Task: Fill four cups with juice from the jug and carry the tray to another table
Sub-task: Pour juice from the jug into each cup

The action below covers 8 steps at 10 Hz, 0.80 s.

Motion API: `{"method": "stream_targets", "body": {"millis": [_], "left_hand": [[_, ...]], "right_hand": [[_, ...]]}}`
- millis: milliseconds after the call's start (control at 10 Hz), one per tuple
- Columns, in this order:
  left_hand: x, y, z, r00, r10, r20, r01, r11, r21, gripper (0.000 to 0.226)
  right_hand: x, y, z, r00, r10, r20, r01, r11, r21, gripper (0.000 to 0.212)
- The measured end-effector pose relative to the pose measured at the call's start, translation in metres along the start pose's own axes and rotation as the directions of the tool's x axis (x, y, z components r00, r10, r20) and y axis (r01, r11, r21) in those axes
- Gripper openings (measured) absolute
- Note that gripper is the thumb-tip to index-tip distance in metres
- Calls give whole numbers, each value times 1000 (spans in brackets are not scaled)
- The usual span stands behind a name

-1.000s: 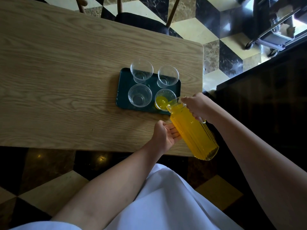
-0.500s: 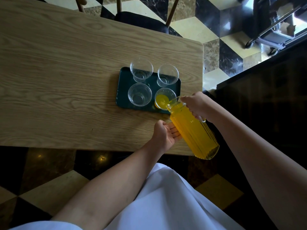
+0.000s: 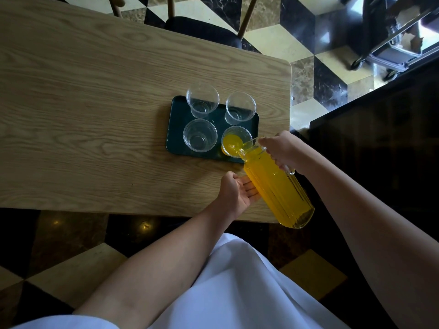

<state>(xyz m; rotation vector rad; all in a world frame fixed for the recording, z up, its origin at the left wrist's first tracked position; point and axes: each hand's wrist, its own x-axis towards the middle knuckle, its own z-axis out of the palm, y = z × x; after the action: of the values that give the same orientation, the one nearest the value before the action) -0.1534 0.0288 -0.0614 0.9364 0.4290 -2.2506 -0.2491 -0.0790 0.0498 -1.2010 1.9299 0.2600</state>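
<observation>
Right hand (image 3: 283, 151) gripping tilted jug (image 3: 276, 186), left hand (image 3: 237, 194) seemingly supporting beneath

arms (image 3: 166, 264): bare, no sleeves | garment (image 3: 237, 293): white, loose cloth

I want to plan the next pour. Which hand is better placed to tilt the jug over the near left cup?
Right, probably: the right hand grips the jug handle; the left hand only supports its side with open fingers.
</observation>
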Motion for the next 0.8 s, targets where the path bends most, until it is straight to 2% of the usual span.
{"method": "stream_targets", "body": {"millis": [300,500,700,800], "left_hand": [[0,1,1,999,7,-31,-6,1000,6,62],[-2,6,4,997,40,-68,-38,999,31,61],[-6,10,14,993,98,-62,-92,991,100,59],[-3,18,22,988,139,-70,-122,971,207,53]], "right_hand": [[-1,-1,-1,1000,0,6,0,1000,3,46],[-4,3,-5,999,-49,-19,50,997,55,47],[-14,2,-23,997,-78,17,73,975,209,39],[-16,4,-33,995,-94,16,86,955,284,40]]}}
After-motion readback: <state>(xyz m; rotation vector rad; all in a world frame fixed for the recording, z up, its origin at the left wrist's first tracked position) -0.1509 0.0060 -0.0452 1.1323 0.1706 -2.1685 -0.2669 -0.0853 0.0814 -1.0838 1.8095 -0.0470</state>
